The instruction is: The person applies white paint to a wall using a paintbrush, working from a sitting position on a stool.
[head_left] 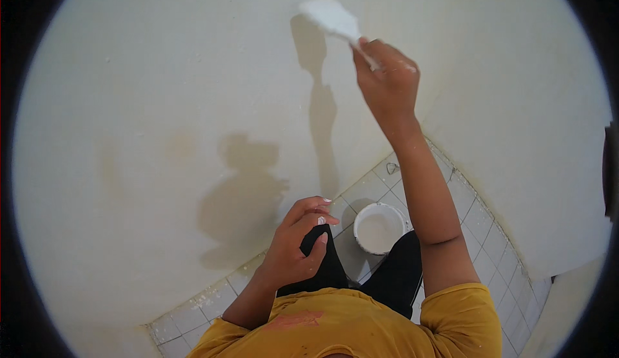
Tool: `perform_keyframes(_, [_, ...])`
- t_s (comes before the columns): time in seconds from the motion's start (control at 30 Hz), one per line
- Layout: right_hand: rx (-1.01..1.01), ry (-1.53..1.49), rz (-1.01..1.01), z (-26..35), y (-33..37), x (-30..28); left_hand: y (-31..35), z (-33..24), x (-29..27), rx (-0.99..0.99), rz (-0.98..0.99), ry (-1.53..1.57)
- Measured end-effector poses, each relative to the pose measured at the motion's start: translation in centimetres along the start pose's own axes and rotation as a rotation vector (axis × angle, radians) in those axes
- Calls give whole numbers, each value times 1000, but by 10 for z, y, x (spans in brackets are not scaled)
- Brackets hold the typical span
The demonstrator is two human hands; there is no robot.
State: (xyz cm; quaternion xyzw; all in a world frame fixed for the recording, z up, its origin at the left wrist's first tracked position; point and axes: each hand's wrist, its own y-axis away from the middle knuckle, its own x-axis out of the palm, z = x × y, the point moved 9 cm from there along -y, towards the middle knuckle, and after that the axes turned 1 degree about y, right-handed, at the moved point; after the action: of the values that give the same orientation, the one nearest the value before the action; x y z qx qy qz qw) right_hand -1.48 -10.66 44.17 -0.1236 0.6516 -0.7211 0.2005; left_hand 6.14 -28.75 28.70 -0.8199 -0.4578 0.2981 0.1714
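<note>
My right hand (389, 80) is raised at the pale wall (193, 68), closed round the handle of a paintbrush (330, 17). The brush's broad white head tilts up and to the left, close to the wall; whether it touches the surface I cannot tell. My left hand (298, 242) hangs over my left knee, holding nothing, its fingers loosely bent and apart from the thumb. White paint spots mark its fingertips. Below, on the floor between my knees and the wall, stands a white bucket (400, 215) with off-white paint (377, 231) in it.
A second wall (516, 100) meets the first in a corner at the right. White floor tiles (493, 238) run along the foot of both walls, with paint specks on them. A thin bent wire (392, 168) lies near the corner. A dark object (609, 171) shows at the far right edge.
</note>
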Motion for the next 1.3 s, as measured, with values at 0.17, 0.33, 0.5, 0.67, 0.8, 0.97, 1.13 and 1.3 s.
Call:
perform_keyframes(0.17, [-97,287,356,-7,110,49,0,5,1,6,4,-6])
perform_keyframes(0.33, [-26,299,601,-7,236,56,5,15,-1,-27,17,-23])
perform_keyframes(0.5, [171,248,927,-39,305,67,3,17,-4,-41,-15,2])
perform_keyframes(0.67, [242,231,914,-39,256,67,1,13,-8,-67,3,-14])
perform_keyframes(0.8, [196,186,714,-26,154,63,0,14,-8,-65,-3,-15])
perform_keyframes(0.97, [69,57,388,15,62,31,3,16,-10,-57,-15,-21])
perform_keyframes(1.13, [55,88,244,42,74,18,6,22,-13,-55,-22,-15])
perform_keyframes(1.3, [128,160,504,30,177,61,11,24,-15,-68,-22,-10])
